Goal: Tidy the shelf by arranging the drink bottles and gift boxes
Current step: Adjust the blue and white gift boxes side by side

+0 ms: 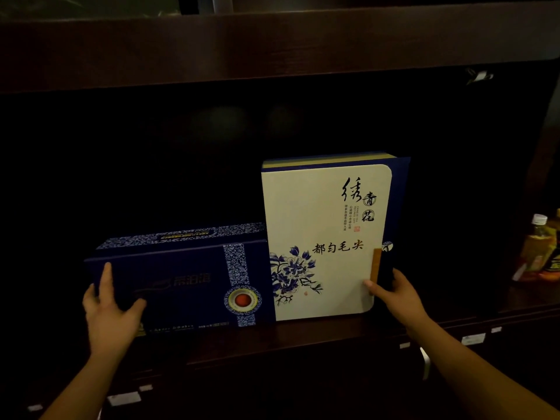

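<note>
left hand point(110, 310) clasps left end of long navy cardboard gift box point(181, 280), fingers spread. right hand point(397, 294) grips right edge of tall white floral gift box point(321, 241). both on dark wooden shelf point(303, 336), touching. advice: press inward evenly, keep fronts flush. orange drink bottles point(538, 253) far right.

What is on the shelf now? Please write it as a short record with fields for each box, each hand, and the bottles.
dark blue gift box: lies on its long side, left on the shelf
white tea gift box: stands upright, right side, touching the dark blue gift box
left hand: grips the left end of the dark blue gift box
right hand: holds the right edge of the white tea gift box
drink bottles: far right, apart from the boxes
</note>
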